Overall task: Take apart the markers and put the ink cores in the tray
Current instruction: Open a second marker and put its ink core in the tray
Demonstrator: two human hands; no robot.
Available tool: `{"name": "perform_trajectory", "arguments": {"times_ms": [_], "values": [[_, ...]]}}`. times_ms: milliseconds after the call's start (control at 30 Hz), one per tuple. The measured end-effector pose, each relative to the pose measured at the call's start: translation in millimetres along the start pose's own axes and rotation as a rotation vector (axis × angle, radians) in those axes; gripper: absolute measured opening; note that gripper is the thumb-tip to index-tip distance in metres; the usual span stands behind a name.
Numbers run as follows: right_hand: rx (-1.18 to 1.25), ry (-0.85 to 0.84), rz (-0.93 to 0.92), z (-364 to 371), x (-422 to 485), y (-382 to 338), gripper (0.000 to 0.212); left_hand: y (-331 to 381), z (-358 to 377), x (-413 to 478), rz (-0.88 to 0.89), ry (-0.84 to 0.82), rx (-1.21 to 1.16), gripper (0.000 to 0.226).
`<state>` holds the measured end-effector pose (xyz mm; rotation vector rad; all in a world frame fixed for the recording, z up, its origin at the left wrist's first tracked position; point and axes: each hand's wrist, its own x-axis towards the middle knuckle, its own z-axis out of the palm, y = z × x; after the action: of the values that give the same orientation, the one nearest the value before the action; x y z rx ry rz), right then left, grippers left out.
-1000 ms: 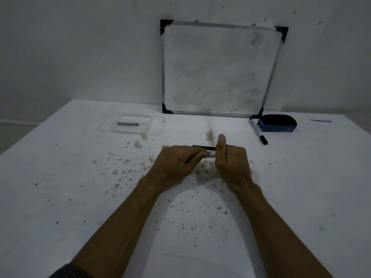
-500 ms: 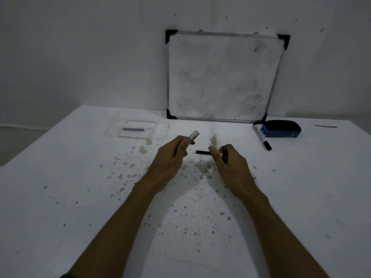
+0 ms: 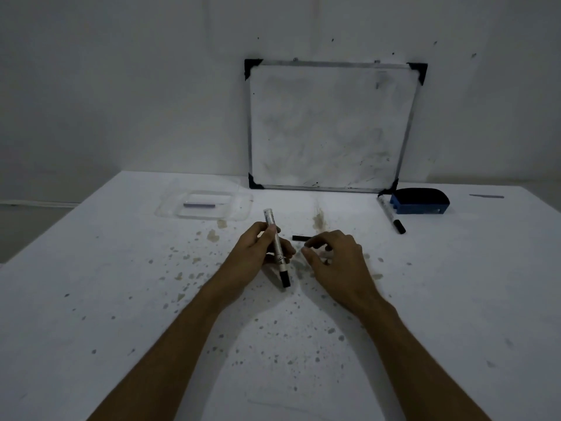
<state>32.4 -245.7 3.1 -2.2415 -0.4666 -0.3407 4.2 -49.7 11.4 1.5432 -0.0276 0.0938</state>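
Now the left hand (image 3: 256, 253) grips a silver-barrelled marker with a black end (image 3: 275, 247), its print unreadable, while the right hand (image 3: 334, 262) hovers loosely curled near a short black cap (image 3: 301, 238) lying on the stained white table (image 3: 121, 299).

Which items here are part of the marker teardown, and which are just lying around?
In use: marker body in left hand; black piece by right hand; clear tray holding one core; second marker.
Idle: whiteboard; blue eraser.
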Motion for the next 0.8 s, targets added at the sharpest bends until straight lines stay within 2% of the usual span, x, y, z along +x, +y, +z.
{"name": "perform_trajectory", "arguments": {"times_ms": [100, 233, 467, 533, 633, 733, 800], "values": [[0.128, 0.058, -0.030, -0.8, -0.2, -10.8, 0.023, -0.5, 1.2, 0.7, -0.006, 0.018, 0.032, 0.030], [0.173, -0.061, -0.052, 5.6, -4.6, -22.5, 0.041, 0.2, 1.4, 0.4, -0.006, 0.070, 0.001, 0.032], [0.282, -0.146, -0.038, 14.6, -9.9, -26.8, 0.032, 9.2, 9.6, -5.6, 0.099, 0.091, 0.069, 0.027], [0.370, -0.188, 0.020, 10.9, -6.6, -27.2, 0.026, 8.7, 10.7, -7.5, 0.114, 0.051, 0.076, 0.034], [0.714, -0.149, 0.234, 2.5, -0.4, -30.5, 0.013, 4.7, 9.7, -9.4, 0.165, 0.063, 0.156, 0.034], [1.039, -0.080, 0.417, -7.7, 4.2, -30.4, 0.022, -1.5, 8.6, -8.8, 0.289, 0.031, 0.247, 0.050], [1.116, -0.109, 0.466, -11.0, 4.3, -28.8, 0.024, -2.5, 11.8, -10.1, 0.339, 0.018, 0.266, 0.051]]}}
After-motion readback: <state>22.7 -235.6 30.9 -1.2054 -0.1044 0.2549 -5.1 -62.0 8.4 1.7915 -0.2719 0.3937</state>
